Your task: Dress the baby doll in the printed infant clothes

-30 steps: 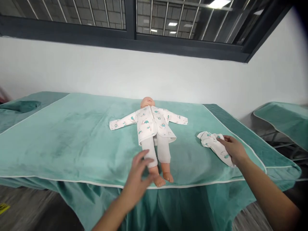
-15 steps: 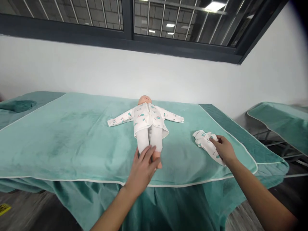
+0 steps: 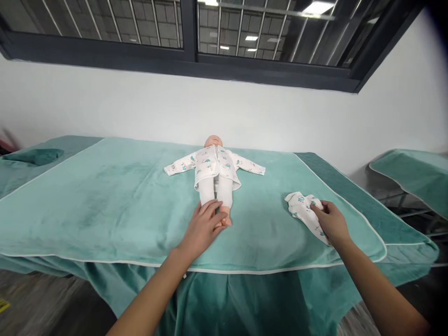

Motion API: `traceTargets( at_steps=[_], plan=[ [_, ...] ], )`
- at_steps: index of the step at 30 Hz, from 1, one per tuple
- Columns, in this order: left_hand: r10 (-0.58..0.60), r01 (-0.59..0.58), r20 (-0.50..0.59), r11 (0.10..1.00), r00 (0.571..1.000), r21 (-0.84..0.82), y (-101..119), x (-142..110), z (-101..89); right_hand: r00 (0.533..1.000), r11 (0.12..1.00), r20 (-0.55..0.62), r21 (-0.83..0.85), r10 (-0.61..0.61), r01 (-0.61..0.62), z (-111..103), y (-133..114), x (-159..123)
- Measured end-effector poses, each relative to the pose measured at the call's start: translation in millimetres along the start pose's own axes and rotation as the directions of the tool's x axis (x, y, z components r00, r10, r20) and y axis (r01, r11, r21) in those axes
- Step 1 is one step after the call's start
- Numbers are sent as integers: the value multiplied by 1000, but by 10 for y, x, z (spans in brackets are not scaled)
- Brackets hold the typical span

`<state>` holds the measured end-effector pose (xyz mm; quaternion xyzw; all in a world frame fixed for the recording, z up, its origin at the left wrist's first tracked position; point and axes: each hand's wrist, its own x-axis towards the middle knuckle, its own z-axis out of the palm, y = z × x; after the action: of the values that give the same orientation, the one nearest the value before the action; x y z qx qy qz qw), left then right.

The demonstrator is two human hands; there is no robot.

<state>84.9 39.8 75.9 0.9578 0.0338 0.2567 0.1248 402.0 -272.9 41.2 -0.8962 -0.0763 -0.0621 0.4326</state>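
A baby doll [image 3: 215, 170] in a white printed jacket and white trousers lies on its back, head toward the wall, on a teal bed cover [image 3: 105, 200]. My left hand [image 3: 203, 228] is closed over the doll's lower legs and ankles, hiding one foot; the other foot shows beside my fingers. My right hand [image 3: 332, 223] rests to the right with its fingers curled onto a small crumpled printed garment [image 3: 301, 207] lying on the cover.
The bed's front edge with white piping runs below my hands. A second teal-covered bed [image 3: 413, 175] stands at the right across a gap. A dark green pillow [image 3: 35, 156] lies far left. A white wall and barred window [image 3: 189, 28] are behind.
My left hand reached forward and closed on the doll's legs. The doll now lies farther from the front edge. My right hand stayed on the garment.
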Motion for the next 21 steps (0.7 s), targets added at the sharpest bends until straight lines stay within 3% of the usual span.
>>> traceTargets(
  at_steps=[3, 6, 7, 9, 11, 13, 16, 21],
  plan=[
    [-24, 22, -12, 993, 1000, -116, 13, -65, 25, 1000, 1000, -13, -11, -5, 5, 21, 35, 5],
    [-146, 102, -135, 952, 980, -288, -99, -62, 41, 1000, 1000, -28, -20, -4, 3, 34, 29, -19],
    [-246, 169, -200, 926, 948, -338, -174, -36, 54, 999, 1000, -36, -28, -5, 4, 38, 22, -31],
    [-498, 355, -289, 831, 817, -429, -366, 58, 90, 999, 998, -53, -66, -10, 7, 48, 8, -57],
    [-701, 549, -236, 688, 673, -474, -579, 194, 130, 998, 992, -68, -124, -9, 1, 62, -6, -81],
    [-780, 662, -145, 600, 609, -449, -760, 339, 161, 997, 984, -81, -177, -5, -10, 79, -22, -102],
    [-799, 702, -104, 574, 592, -421, -909, 487, 185, 995, 971, -95, -237, -17, -7, 103, -48, -127],
    [-793, 666, -162, 587, 587, -461, -894, 461, 185, 993, 966, -72, -248, -94, 73, 102, -41, -125]
  ],
)
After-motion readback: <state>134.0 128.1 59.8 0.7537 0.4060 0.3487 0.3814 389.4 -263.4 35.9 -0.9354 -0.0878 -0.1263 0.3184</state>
